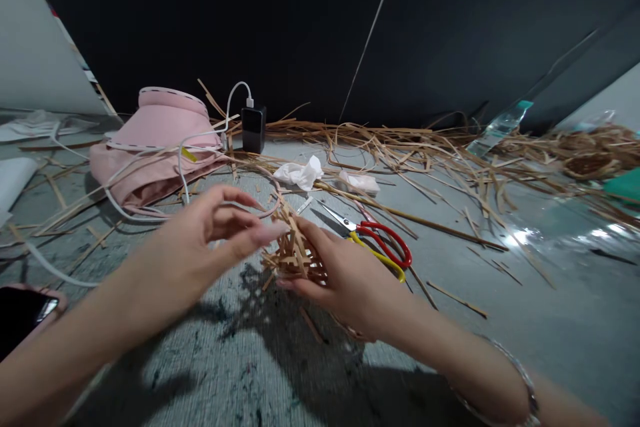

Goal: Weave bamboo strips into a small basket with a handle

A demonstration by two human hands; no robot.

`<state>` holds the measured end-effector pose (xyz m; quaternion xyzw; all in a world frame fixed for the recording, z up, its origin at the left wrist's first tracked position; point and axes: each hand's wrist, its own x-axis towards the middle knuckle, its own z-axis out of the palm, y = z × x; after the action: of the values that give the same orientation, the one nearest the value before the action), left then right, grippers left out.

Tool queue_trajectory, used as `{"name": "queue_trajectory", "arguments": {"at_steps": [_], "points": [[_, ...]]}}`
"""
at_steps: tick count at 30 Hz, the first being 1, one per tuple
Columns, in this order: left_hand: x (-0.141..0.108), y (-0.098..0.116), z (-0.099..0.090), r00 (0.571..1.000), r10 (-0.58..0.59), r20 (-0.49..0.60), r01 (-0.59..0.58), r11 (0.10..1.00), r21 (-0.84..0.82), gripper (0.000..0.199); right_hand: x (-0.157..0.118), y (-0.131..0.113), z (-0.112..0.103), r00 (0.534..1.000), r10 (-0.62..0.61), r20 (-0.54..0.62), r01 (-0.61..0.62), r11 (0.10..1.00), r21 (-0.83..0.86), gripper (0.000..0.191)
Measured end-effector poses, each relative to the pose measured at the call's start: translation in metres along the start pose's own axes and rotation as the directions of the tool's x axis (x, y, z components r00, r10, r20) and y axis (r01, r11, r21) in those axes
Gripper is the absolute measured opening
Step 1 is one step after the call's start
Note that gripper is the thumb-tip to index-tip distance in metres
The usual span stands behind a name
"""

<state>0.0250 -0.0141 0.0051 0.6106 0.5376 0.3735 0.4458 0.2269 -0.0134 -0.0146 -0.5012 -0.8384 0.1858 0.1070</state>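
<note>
Several strips [296,250], seemingly mid-weave, fill the right hand's [350,277] grip; the half-open left hand [213,240], at nine o'clock, probably needs a pinch next.

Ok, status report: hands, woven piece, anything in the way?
Right hand: gripping woven piece. Left hand: open beside it, contact unclear. Piece: ragged-edged. Scissors close by right hand; loose strips scattered beyond.

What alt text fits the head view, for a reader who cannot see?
A right hand grips a small woven piece of brown strips, with the left hand close beside it. Around them are red-and-yellow-handled scissors, crumpled white tissue, a pink hat and many loose strips.
</note>
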Motion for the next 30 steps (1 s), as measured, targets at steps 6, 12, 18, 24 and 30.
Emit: {"name": "queue_trajectory", "arguments": {"at_steps": [6, 12, 18, 24, 30], "points": [[0.009, 0.001, -0.017, 0.982, -0.095, -0.166, 0.079, 0.992, -0.099, 0.047, 0.009, 0.011, -0.017, 1.000, -0.001, 0.020, -0.009, 0.872, 0.490, 0.056], [0.013, -0.026, 0.015, 0.976, 0.008, 0.218, 0.039, 0.977, -0.211, 0.058, 0.022, 0.023, -0.009, 1.000, -0.019, 0.012, -0.001, 0.510, 0.860, 0.051], [0.002, -0.031, 0.041, 0.946, 0.171, 0.275, -0.144, 0.983, -0.115, 0.074, 0.016, 0.011, 0.004, 0.997, -0.058, 0.041, -0.021, 0.306, 0.952, 0.052], [-0.006, -0.019, 0.043, 0.969, 0.107, 0.222, -0.114, 0.993, 0.018, 0.066, 0.016, 0.009, -0.001, 0.996, -0.083, 0.018, 0.019, 0.421, 0.907, 0.062], [0.001, -0.019, 0.031, 0.996, 0.060, 0.072, -0.073, 0.981, 0.181, 0.065, 0.022, 0.025, -0.019, 0.878, 0.038, -0.478, 0.306, 0.723, 0.619, 0.053]]}}
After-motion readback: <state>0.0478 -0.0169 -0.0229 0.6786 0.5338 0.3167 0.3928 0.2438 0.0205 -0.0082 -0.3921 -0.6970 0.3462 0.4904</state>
